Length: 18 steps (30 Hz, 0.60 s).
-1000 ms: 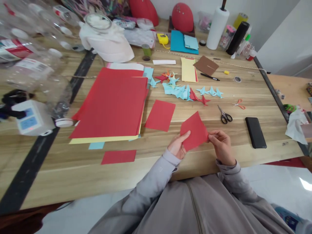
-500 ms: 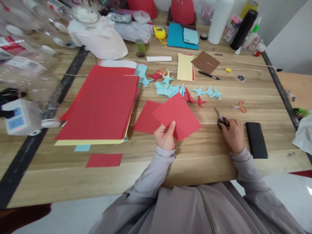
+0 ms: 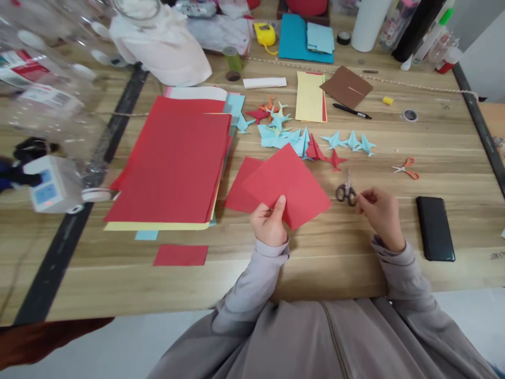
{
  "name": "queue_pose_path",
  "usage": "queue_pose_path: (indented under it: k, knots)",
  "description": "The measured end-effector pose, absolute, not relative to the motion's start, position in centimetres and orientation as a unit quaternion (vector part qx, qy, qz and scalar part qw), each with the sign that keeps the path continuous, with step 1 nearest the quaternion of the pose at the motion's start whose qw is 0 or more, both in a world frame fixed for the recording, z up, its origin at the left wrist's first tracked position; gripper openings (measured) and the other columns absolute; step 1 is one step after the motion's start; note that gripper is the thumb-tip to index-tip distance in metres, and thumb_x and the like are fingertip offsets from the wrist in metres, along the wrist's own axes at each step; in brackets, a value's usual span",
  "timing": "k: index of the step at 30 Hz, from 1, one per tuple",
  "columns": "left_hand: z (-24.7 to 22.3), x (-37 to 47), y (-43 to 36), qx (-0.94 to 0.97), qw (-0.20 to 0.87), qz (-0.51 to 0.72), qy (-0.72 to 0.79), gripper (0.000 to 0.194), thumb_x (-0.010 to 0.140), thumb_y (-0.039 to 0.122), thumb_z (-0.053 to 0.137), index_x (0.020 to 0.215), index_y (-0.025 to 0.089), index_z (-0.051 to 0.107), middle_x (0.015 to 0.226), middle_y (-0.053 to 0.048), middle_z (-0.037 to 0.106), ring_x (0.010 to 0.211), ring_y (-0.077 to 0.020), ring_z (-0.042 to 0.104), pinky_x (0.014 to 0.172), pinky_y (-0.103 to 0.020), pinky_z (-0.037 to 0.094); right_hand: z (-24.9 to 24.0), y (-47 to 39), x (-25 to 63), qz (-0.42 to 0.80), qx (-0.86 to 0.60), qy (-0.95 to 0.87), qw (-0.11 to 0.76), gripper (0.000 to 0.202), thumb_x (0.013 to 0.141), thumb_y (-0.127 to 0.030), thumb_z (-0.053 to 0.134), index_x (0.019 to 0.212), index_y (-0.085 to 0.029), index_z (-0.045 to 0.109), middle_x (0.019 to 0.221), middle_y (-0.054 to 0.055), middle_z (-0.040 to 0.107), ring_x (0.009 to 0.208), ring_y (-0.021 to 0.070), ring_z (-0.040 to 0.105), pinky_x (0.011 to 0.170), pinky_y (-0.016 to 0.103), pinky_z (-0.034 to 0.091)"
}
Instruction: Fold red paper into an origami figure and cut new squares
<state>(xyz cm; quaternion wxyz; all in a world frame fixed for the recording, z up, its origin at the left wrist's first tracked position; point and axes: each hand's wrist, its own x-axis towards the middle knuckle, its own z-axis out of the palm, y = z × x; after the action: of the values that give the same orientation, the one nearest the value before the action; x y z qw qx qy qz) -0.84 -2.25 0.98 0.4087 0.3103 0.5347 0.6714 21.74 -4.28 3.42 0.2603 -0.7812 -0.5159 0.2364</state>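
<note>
My left hand (image 3: 270, 223) is closed on a square sheet of red paper (image 3: 290, 181), thumb on top and the fingers hidden underneath. Another red sheet (image 3: 240, 189) lies partly under it. To the right, my right hand (image 3: 381, 216) has its thumb and forefinger pinched at the edge of a handle loop of the small black-handled scissors (image 3: 346, 192). Their blades point away from me. Just beyond the held sheet are folded red cranes (image 3: 314, 148) and blue cranes (image 3: 352, 141).
A stack of large red sheets (image 3: 173, 163) lies at left, with a small red strip (image 3: 180, 255) nearer me. Orange-handled scissors (image 3: 407, 168) and a black phone (image 3: 435, 229) are at right. Farther back are yellow paper (image 3: 310, 97), brown paper (image 3: 347, 87) and a pen (image 3: 352, 111).
My right hand has shifted left along the table. The black-handled scissors have moved left too and turned so their blades point straight away. My left hand still holds the red sheet.
</note>
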Motion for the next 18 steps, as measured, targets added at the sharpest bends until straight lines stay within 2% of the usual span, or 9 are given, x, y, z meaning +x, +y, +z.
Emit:
queue_pose_path:
  k: [2,7,9,12,14,16,18]
  knots:
    - [0.8,-0.9,-2.1,0.311,0.405,0.675,0.532,0.022,0.067,0.038,0.078,0.078,0.019,0.074,0.081,-0.003,0.074,0.082,-0.0159,0.068,0.084,-0.031,0.053,3.0,-4.2,20.6,0.203,-0.767,-0.544,0.274,0.021,0.084,-0.035,0.053,0.084,-0.016,0.063,0.074,0.006,0.07,0.06,0.0168,0.063,0.06,0.026,0.041]
    - [0.9,-1.1,-1.8,0.286,0.381,0.699,0.533,0.021,0.065,0.034,0.08,0.078,0.019,0.075,0.082,-0.002,0.074,0.081,-0.015,0.068,0.084,-0.031,0.053,3.1,-4.2,17.0,0.076,-0.754,-0.619,0.206,0.032,0.092,-0.039,0.045,0.084,-0.015,0.065,0.077,0.009,0.068,0.067,0.0187,0.061,0.06,0.027,0.036]
    - [1.1,-1.0,-1.7,0.27,0.384,0.711,0.524,0.022,0.063,0.033,0.081,0.079,0.019,0.075,0.082,-0.002,0.074,0.081,-0.0148,0.068,0.085,-0.031,0.053,3.5,-4.1,15.5,0.066,-0.734,-0.65,0.187,0.029,0.093,-0.035,0.043,0.098,-0.017,0.066,0.088,0.009,0.068,0.071,0.0179,0.061,0.06,0.027,0.035]
    - [1.3,-1.0,-1.6,0.255,0.402,0.716,0.51,0.023,0.062,0.032,0.081,0.08,0.019,0.075,0.079,-0.001,0.074,0.082,-0.0154,0.068,0.086,-0.031,0.053,3.9,-3.8,14.3,0.067,-0.698,-0.706,0.101,0.027,0.093,-0.032,0.046,0.112,-0.023,0.064,0.086,0.008,0.068,0.072,0.0191,0.059,0.059,0.028,0.032]
    - [1.4,-1.0,-1.6,0.25,0.407,0.718,0.506,0.023,0.062,0.031,0.081,0.08,0.019,0.075,0.076,-0.001,0.073,0.082,-0.0155,0.068,0.085,-0.031,0.053,3.9,-3.9,14.7,0.045,-0.682,-0.727,0.065,0.028,0.094,-0.033,0.043,0.102,-0.022,0.066,0.087,0.01,0.067,0.075,0.0203,0.059,0.061,0.029,0.032]
    - [1.4,-1.1,-1.7,0.253,0.403,0.719,0.506,0.021,0.063,0.031,0.081,0.079,0.019,0.075,0.075,-0.001,0.073,0.082,-0.015,0.068,0.085,-0.03,0.052,3.8,-4.3,16.1,0.018,-0.687,-0.725,0.035,0.032,0.094,-0.034,0.042,0.084,-0.018,0.067,0.085,0.011,0.066,0.078,0.0224,0.058,0.065,0.031,0.033]
    - [1.3,-1.1,-1.7,0.26,0.404,0.715,0.508,0.019,0.065,0.031,0.08,0.078,0.019,0.075,0.076,-0.001,0.073,0.083,-0.0147,0.068,0.086,-0.03,0.052,3.8,-4.9,17.6,0.009,-0.702,-0.711,0.03,0.025,0.091,-0.032,0.047,0.085,-0.017,0.065,0.083,0.011,0.066,0.079,0.0228,0.058,0.066,0.031,0.034]
